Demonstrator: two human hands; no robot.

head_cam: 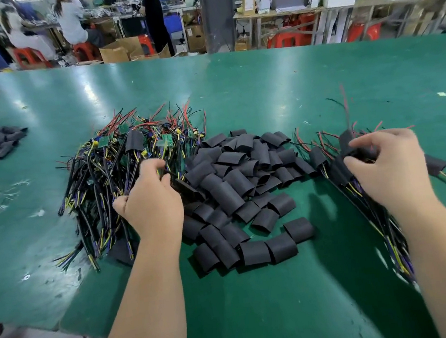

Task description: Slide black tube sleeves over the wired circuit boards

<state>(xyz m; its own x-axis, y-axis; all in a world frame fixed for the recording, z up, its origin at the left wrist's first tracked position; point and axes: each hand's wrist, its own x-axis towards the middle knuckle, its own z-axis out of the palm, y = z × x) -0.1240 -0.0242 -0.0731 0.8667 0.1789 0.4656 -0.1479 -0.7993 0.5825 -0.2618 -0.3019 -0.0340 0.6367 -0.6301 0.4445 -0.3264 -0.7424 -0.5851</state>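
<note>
Left hand [150,203]: fingers curled at the right edge of the wired circuit boards [120,164]; I cannot tell what they pinch.
Right hand [384,168]: fingers curled round a sleeved board [349,139], red leads pointing to 12 o'clock.
Black tube sleeves [241,189]: loose heap on the green desk [262,85], between the hands.
Bearing: heap lies at 3 o'clock from the left hand, just beside it; the left hand is nearer.
Sleeve axes: mixed.

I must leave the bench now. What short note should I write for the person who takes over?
Left hand: fingers curled at the edge of the unsleeved boards; what it holds is blurred.
Right hand: grips a sleeved board on the finished pile.
Loose sleeves: heaped between both piles on the green table.
Done: the small right pile. To do: most boards.
</note>
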